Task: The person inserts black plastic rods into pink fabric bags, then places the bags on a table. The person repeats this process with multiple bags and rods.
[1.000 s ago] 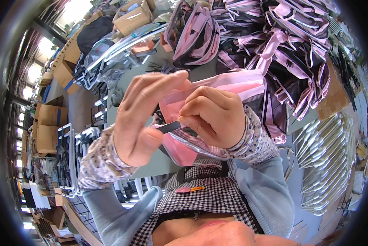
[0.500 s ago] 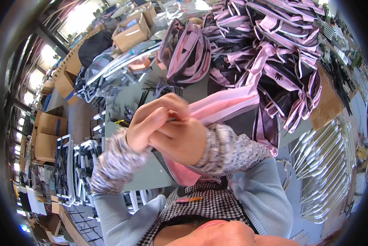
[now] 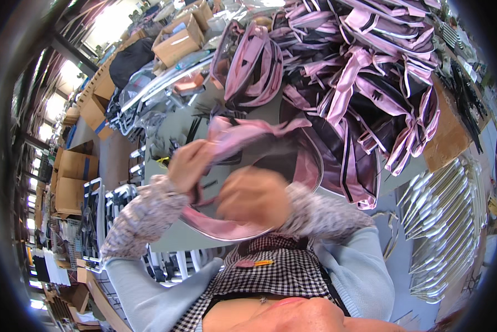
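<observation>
Since half a second ago your two hands have drawn apart: the left has risen toward the table's middle, the right has dropped toward its near edge, and the pink piece now stretches between them.

Room: a crowded workshop, cardboard boxes stacked along the left side, bright windows beyond them.

Surface: a grey worktable, its far right corner buried under a heap of pink-and-black bags; one bag stands apart near the far edge. Bundled clear sleeves lie off the right edge.

Work piece: one pink bag part, raised above the table's middle, looped from your upper hand down round your lower one. Judged by that one piece in hand against the heap beside it, the handling of this piece looks midway, not finished.

Left hand: closed, pinching the pink fabric at its upper end.

Right hand: motion-blurred, fingers curled at the pink edge; whether you truly grip it, you cannot tell here.
</observation>
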The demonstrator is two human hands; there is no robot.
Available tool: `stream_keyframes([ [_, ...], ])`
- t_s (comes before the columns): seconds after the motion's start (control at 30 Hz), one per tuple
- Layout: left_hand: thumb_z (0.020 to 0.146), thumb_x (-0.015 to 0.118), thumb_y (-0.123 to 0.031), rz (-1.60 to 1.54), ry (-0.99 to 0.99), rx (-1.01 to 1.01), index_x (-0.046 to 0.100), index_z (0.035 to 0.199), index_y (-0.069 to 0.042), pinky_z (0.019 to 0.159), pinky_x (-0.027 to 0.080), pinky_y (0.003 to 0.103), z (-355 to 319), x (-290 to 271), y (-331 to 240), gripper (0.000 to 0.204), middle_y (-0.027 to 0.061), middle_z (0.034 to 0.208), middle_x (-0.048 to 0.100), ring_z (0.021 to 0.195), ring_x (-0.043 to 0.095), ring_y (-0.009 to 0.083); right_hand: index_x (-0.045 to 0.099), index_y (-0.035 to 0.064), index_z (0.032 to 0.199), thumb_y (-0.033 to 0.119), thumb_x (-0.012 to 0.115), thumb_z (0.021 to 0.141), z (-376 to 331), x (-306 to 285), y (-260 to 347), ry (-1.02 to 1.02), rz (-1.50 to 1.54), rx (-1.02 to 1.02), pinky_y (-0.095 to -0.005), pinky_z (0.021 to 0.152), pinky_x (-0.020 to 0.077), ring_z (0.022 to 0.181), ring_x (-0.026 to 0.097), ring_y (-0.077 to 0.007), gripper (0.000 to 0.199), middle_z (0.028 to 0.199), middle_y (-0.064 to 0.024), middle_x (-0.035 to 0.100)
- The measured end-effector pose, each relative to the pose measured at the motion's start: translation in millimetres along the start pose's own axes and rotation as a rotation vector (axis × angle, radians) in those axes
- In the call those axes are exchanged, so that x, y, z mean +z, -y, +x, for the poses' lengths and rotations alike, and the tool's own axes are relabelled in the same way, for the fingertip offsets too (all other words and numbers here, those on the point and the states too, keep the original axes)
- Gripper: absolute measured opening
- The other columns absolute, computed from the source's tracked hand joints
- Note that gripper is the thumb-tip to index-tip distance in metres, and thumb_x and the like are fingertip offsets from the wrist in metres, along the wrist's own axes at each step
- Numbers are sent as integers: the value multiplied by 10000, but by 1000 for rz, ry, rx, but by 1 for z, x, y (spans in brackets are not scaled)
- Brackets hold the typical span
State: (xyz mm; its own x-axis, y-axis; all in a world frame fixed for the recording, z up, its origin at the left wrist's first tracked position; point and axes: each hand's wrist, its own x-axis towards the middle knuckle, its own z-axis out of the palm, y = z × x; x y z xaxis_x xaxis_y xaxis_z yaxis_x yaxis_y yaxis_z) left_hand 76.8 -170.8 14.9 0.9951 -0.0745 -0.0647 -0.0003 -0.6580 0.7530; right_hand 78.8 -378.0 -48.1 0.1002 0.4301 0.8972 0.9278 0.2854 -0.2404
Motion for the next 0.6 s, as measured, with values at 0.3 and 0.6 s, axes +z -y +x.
stream_keyframes([
  [0.3,916,590,-485,105,-272,591,585,748,-18,504,371,302,-86,-52,-10,497,35,621,533,517,498,149,587,79,1191,305,617,905,-33,-72,-63,62,-146,406,-401,827,520,950,634,-313,366,1043,-121,644],
  [0.6,878,663,-213,153,309,733,649,840,-39,932,480,467,-56,-42,-2,179,89,869,695,864,704,314,609,116,778,440,589,919,26,-48,-41,145,-97,135,-376,512,473,598,627,-274,353,634,-45,605],
])
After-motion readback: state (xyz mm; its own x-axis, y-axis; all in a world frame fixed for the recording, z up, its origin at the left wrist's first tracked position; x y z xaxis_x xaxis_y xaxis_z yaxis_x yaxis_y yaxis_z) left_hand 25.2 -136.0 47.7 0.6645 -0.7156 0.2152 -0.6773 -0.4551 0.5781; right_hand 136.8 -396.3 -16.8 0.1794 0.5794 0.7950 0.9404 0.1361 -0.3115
